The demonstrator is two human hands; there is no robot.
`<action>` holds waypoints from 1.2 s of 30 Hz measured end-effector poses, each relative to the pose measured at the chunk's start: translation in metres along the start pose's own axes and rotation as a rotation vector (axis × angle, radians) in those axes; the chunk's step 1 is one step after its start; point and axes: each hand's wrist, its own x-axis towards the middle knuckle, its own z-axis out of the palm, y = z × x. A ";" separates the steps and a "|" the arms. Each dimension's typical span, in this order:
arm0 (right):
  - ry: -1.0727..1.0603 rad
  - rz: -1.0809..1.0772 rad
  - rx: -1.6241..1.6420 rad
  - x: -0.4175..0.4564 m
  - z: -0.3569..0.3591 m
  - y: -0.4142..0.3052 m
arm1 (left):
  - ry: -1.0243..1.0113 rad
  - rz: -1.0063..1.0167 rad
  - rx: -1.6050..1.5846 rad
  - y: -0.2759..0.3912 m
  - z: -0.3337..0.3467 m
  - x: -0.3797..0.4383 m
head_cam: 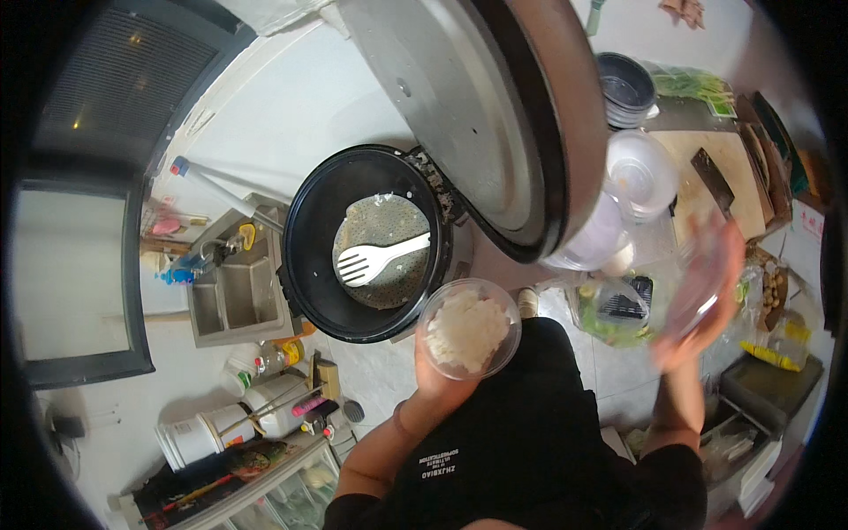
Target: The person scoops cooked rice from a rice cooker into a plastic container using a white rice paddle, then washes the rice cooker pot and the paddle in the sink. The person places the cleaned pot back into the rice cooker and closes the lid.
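My left hand (434, 381) holds up a clear round plastic tub (514, 331) filled with white cooked rice (467, 331). Off to the right, a clear plastic lid (692, 291) is gripped in my right hand (712, 311); both are blurred by motion. Beyond the tub stands a large rice cooker (298, 301) with its hinged lid (464, 119) raised. A slotted white rice paddle (361, 265) lies inside on the pitted bottom (391, 218), where a few rice grains cling.
The raised lid overhangs clear plastic bowls (639, 172) on the right. Past them are stacked black bowls (623, 93) and a cleaver (712, 182) on a cutting board (742, 156). A steel sink (245, 291) stands left. White buckets (205, 434) sit lower left.
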 end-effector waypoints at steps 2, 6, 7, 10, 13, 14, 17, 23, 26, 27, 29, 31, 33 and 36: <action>-0.189 0.063 0.004 -0.046 0.026 -0.033 | -0.041 -0.001 0.267 -0.009 0.007 0.005; -0.421 0.008 -0.150 -0.068 0.081 -0.071 | 0.025 -0.036 0.772 -0.025 0.023 0.013; -0.484 0.055 -0.198 -0.060 0.086 -0.075 | -0.013 -0.021 0.839 -0.028 0.024 0.011; -0.525 0.157 -0.249 -0.068 0.084 -0.085 | -0.081 0.005 0.889 -0.037 0.024 0.005; -0.434 0.155 -0.288 -0.090 0.089 -0.090 | -0.078 -0.060 0.775 -0.039 0.011 0.002; -0.395 0.140 -0.306 -0.099 0.092 -0.091 | -0.121 0.002 1.013 -0.038 0.005 0.000; -0.175 0.123 -0.162 -0.132 0.102 -0.080 | -0.260 0.119 1.425 -0.038 -0.009 -0.004; 0.191 -0.067 0.014 -0.160 0.122 -0.071 | -0.492 0.152 1.396 -0.047 -0.004 -0.013; 0.227 -0.084 0.056 -0.161 0.121 -0.063 | -0.550 0.154 1.395 -0.049 -0.004 -0.008; 0.242 -0.091 0.075 -0.168 0.122 -0.056 | -0.573 0.166 1.421 -0.052 -0.010 -0.006; 0.138 -0.018 0.072 -0.172 0.106 -0.049 | -0.523 0.112 1.408 -0.058 -0.031 0.007; 0.007 0.307 0.041 -0.186 0.083 -0.027 | -0.388 -0.003 1.327 -0.068 -0.057 0.036; -0.074 0.426 -0.149 -0.193 0.056 0.013 | -0.477 0.272 1.743 -0.077 -0.054 0.042; -0.030 0.676 -0.460 -0.206 0.027 0.089 | -0.540 0.090 1.706 -0.047 0.001 0.027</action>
